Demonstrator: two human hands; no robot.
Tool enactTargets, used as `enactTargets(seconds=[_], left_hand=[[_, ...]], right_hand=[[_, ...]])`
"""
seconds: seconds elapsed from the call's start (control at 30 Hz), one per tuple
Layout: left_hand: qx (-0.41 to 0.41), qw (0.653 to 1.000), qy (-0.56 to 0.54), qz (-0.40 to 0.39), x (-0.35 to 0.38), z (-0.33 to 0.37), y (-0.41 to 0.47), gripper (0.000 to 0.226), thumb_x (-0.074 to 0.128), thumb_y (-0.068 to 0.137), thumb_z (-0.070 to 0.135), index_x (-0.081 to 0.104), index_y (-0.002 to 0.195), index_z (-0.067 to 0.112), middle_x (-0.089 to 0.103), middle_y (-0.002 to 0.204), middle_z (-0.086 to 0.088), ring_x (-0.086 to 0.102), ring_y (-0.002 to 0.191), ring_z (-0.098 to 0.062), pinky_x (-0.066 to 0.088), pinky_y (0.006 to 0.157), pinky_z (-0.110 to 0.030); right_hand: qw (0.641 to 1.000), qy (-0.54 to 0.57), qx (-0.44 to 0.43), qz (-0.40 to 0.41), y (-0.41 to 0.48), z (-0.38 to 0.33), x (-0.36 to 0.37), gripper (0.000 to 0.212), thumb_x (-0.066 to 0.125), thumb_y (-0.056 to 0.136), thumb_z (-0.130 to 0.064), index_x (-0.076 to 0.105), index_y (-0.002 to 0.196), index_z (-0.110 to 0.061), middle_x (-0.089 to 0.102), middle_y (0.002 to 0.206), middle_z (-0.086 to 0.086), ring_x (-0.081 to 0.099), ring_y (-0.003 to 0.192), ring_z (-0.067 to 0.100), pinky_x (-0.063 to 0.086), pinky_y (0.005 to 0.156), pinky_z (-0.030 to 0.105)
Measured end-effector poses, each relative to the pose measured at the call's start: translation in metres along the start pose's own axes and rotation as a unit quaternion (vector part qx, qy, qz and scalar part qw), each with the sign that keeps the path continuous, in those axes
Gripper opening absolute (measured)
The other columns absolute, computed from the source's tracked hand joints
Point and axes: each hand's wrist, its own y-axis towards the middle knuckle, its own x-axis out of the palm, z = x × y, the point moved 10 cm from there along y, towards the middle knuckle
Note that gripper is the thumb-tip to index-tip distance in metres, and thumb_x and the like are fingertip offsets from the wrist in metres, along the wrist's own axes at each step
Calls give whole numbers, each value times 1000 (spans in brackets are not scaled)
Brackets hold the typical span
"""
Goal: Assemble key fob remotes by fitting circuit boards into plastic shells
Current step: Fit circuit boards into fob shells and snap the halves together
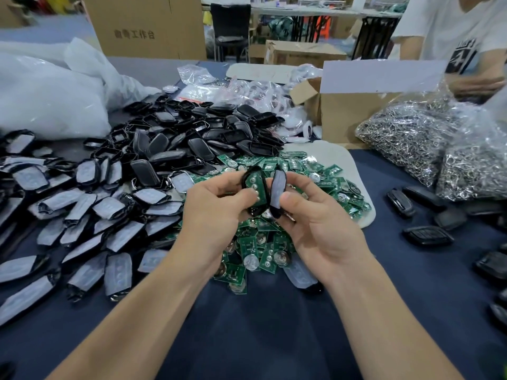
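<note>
My left hand (216, 212) grips a black shell half (253, 208) with a green circuit board (256, 185) seated inside it, my thumb pressing on the board. My right hand (315, 226) pinches a second shell half (278, 187), film-covered and standing on edge just right of the first. The two halves sit close together, almost touching, above a pile of loose green circuit boards (301, 171).
Film-covered shell halves (90, 231) spread across the left. Bare black shells (192, 138) heap behind. Assembled fobs (428, 234) lie at the right near bags of metal key rings (411, 135). A cardboard box (354, 116) and another person (461, 37) are at the far right.
</note>
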Motion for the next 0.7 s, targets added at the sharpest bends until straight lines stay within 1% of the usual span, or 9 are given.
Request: enactTargets(seconds=[0.07,0.13,0.2,0.3,0.37,0.4,0.47,0.57,0.7], left_hand=[[-1,1000,7,17,-4,-1,-1,25,77,87,2,84,90,26,81,88,2,74,81,-11,61,69,-26],[7,999,20,40,-10,2,0,33,82,82,5,83,79,37,80,82,6,76,78,-11,63,68,-26],[17,997,41,69,-17,4,2,38,86,78,7,80,70,44,79,77,8,76,72,-10,63,66,-27],[30,996,56,67,-16,4,1,38,89,76,10,79,73,47,79,77,9,77,70,-9,61,63,-25],[31,996,60,61,-14,4,0,43,89,76,11,78,74,52,79,77,9,77,71,-10,63,65,-29],[33,996,67,57,-14,4,0,40,89,77,11,80,77,50,79,78,8,77,72,-12,64,69,-32],[28,996,69,44,-11,1,0,28,86,80,9,83,85,37,80,81,6,79,77,-15,65,74,-34],[-11,1000,17,12,-4,-8,1,20,81,85,6,83,101,18,82,90,-1,79,88,-21,65,80,-36],[-36,999,-19,-11,-1,-11,1,16,77,88,3,82,98,15,81,90,-5,79,90,-23,65,78,-32]], right_hand=[[1000,-16,-6,1,1,1,0,38,70,73,2,67,109,-10,77,102,11,72,85,18,59,80,28],[999,-34,-19,5,2,0,-2,31,66,83,9,68,107,-12,78,102,10,72,84,17,59,80,28],[998,-56,-35,3,2,-2,-2,32,63,87,12,68,105,-14,79,101,7,73,84,15,59,78,26],[991,-110,-75,2,1,-6,-1,35,63,88,16,69,105,-15,80,96,3,74,87,14,59,79,27],[982,-158,-108,11,0,-10,0,36,67,87,15,69,106,-15,81,96,2,75,87,13,57,76,21],[977,-176,-121,17,-1,-12,1,35,70,85,12,69,106,-16,81,97,1,76,87,12,56,74,19],[968,-207,-141,27,-2,-13,2,35,74,78,2,70,103,-22,81,97,-1,76,86,14,57,72,19],[950,-262,-165,37,-3,-16,4,34,75,74,-8,71,97,-33,80,97,-8,76,90,19,58,71,21],[931,-310,-185,48,-4,-19,5,34,76,76,-12,70,98,-37,79,98,-15,75,89,10,60,73,25]])
